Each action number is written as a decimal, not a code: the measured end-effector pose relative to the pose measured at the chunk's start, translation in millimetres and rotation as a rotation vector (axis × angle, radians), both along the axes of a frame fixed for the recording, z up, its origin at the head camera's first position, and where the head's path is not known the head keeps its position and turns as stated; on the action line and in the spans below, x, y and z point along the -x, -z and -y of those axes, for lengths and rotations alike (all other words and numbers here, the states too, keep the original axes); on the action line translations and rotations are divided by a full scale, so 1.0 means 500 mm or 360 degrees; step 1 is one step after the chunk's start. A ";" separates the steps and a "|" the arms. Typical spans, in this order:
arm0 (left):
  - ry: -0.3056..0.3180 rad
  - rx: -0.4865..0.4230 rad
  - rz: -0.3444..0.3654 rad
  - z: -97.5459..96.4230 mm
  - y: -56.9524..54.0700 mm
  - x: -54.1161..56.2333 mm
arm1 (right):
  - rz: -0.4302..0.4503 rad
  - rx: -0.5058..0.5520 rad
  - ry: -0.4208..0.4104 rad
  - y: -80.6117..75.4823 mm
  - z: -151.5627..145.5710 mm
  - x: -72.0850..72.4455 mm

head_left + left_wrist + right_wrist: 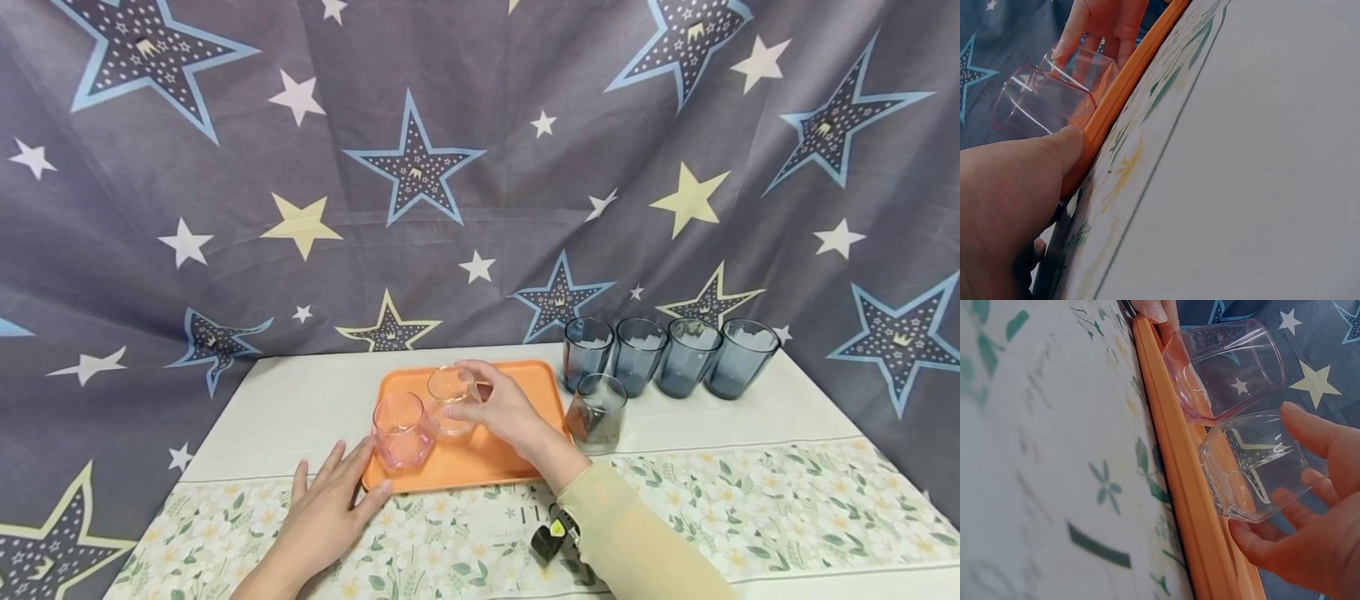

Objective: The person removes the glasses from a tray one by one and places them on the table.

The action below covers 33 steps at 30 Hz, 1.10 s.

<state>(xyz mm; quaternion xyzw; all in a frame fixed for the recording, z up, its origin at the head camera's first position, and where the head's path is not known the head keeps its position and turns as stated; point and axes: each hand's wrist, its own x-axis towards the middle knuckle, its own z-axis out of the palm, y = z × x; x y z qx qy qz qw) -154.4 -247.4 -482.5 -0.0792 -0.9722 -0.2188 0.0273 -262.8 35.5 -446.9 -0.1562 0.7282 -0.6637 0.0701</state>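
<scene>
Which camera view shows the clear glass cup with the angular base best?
The right wrist view: the clear glass cup appears largest there, its angular base visible. The head view shows it smaller, in the right hand; the left wrist view, only partly, behind the pink-tinted glass cup.

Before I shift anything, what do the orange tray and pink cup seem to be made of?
The orange tray is probably smooth plastic, judging by its even colour and raised rim. The pink cup looks like glossy glass or plastic, see-through with bright highlights; I can't tell which.

The lettering [529, 515] on the floral tablecloth [690, 500] is too unclear to read.
</scene>
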 end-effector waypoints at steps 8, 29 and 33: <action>0.0005 0.0007 -0.0037 0.001 -0.004 0.003 | -0.0070 0.0019 0.0028 -0.010 -0.003 0.004; -0.0010 0.0013 0.0062 -0.001 0.000 -0.001 | -0.0127 0.0026 0.0143 -0.094 -0.049 -0.040; -0.0007 0.0016 0.0072 -0.001 0.000 0.000 | -0.0145 0.0059 0.0076 -0.116 -0.069 -0.056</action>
